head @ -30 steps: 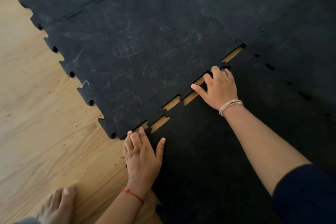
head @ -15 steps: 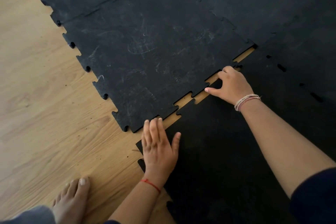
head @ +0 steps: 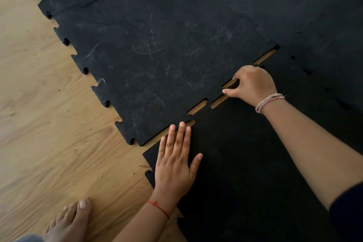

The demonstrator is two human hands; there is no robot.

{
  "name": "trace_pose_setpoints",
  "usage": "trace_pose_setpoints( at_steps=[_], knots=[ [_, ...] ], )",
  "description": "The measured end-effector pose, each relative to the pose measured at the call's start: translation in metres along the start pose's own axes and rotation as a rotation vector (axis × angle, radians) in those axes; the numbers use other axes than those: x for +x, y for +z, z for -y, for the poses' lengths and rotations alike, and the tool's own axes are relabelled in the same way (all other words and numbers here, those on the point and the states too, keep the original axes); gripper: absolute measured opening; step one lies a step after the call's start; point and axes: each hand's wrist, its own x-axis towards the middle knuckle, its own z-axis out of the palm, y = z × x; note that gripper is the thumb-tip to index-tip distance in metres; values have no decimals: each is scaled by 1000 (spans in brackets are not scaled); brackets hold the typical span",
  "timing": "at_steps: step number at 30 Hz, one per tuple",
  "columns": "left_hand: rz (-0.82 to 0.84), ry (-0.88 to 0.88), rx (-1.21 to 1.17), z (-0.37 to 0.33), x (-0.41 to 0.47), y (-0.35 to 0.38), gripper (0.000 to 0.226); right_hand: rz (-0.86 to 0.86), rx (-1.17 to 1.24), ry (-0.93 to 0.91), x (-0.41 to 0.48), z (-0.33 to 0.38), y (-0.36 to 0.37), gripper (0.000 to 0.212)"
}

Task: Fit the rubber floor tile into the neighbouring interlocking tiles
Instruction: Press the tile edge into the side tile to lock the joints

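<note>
Two hands: both rest on the loose tile [head: 245, 173], the plain black sheet at lower right of the head view.
Tile position: it lies flat on the wooden floor [head: 49, 143], its far edge just short of the scuffed neighbouring tile [head: 157, 55]; slots of bare wood show along the seam [head: 197, 106], so the teeth are not yet home.
Right side: the tile's other edge meets the dark tiles on the right [head: 324, 45]; small gaps show there too, though the dark hides how well it sits.
Left hand [head: 175, 160]: spread open, palm down and flat on the tile near its corner, gripping nothing.
Right hand [head: 253, 84]: curled at the seam, fingers hooked over the tile's toothed edge and thumb stretched along it, pinching that edge.
Likely feel: dense, heavy rubber, floppy across its width, grippy on wood, so it probably drags and does not slide freely.
Where to hold: by the toothed edge near each tab, lifting a little, with a flat palm to press the teeth down.
Fragility: tough; thin tabs may fold under if forced.
</note>
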Motion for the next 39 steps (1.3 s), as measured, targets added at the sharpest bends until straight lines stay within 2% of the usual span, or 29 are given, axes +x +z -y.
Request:
trace_pose_setpoints(
  at_steps=[4, 6, 8, 10, 16, 19, 23, 28, 32, 34, 39],
  knots=[
    [8, 2, -4, 0, 1, 0, 67, -31, -100, 20, -16, 8, 9, 62],
    [9, 1, -7, 0, 1, -1, 67, -30, -152, -60, -27, 17, 14, 72],
    [13, 10, 1, -1, 2, -2, 68, 61, -162, -221, -40, 27, 27, 78],
    [19, 10, 22, -3, 2, -2, 68, 159, -112, -264, -52, 33, 41, 80],
    [11, 15, 30, -5, 4, -2, 72, 34, 81, -196, -64, 40, 47, 67],
    [-21, -68, 1, -7, 5, -4, 80, -69, 106, -170, -69, 47, 48, 62],
    [-55, -123, -15, -7, 3, -3, 84, -126, 166, -5, -64, 62, 47, 63],
    [-59, -122, 1, -6, 3, -2, 84, -76, 68, 246, -51, 81, 40, 82],
    [-48, -134, 3, -7, 4, -1, 84, 42, -22, 292, -49, 89, 41, 101],
    [-28, -134, 11, -7, 4, -2, 85, 70, -20, 311, -48, 93, 45, 99],
    [-15, -138, 9, -5, 5, -2, 85, -21, 124, 364, -51, 96, 44, 82]
  ],
)
